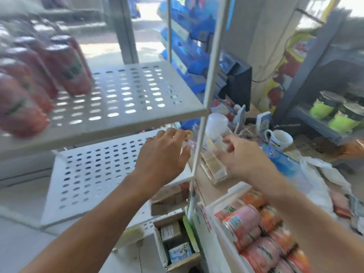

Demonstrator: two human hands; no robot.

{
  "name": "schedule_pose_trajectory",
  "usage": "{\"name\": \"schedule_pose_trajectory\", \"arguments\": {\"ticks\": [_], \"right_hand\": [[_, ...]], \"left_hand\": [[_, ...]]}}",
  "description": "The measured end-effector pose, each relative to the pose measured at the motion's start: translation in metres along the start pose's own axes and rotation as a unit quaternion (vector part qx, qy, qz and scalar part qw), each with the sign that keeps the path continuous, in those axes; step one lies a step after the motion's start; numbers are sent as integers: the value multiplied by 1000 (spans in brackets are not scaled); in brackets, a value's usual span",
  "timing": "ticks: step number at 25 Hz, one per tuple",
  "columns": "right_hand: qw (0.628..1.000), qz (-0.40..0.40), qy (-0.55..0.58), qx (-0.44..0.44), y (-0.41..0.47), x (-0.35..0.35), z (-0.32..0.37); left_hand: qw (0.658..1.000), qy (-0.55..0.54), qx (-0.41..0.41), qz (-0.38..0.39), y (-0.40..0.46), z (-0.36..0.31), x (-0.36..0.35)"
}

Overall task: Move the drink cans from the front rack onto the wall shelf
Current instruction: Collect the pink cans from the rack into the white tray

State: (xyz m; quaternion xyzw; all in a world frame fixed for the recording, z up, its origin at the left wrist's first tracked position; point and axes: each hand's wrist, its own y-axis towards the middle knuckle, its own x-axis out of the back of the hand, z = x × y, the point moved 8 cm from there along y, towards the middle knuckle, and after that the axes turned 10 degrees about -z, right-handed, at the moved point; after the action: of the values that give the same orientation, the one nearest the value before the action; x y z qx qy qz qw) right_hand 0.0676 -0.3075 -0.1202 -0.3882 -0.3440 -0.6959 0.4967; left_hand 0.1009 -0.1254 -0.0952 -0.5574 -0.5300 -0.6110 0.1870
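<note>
**Both hands empty, cans split between shelf and rack**

So right now neither hand is carrying anything. The left hand hovers over the right edge of the lower perforated shelf, fingers loosely spread, palm down. The right hand is out past the white upright post, fingers half-curled near a clear plastic holder — too blurry to tell if it's touching it.

A batch of red drink cans stands along the left edge of the upper shelf, probably packed that way to leave the right side free. The rest of the cans lie in the white rack at the bottom right (plenty left, I'd guess).

Clutter-wise: a white mug, a blue packet and that post sit between rack and shelf — easy to clip on the way.
</note>
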Motion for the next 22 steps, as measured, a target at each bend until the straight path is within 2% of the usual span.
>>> {"name": "schedule_pose_trajectory", "arguments": {"ticks": [4, 8, 11, 16, 22], "right_hand": [[982, -64, 100, 150, 24, 48, 123], [955, -70, 135, 254, 59, 48, 218], [937, -60, 153, 307, 85, 31, 279], [920, -28, 170, 351, 120, -16, 354], [932, -28, 101, 348, 146, -64, 381]], "left_hand": [[995, 34, 62, -63, -4, 46, 60], [983, 57, 126, -124, -8, 84, 108], [974, 70, 164, -142, -9, 105, 126], [962, 83, 209, -158, -8, 136, 135], [955, 86, 241, -152, -12, 152, 133]]}}
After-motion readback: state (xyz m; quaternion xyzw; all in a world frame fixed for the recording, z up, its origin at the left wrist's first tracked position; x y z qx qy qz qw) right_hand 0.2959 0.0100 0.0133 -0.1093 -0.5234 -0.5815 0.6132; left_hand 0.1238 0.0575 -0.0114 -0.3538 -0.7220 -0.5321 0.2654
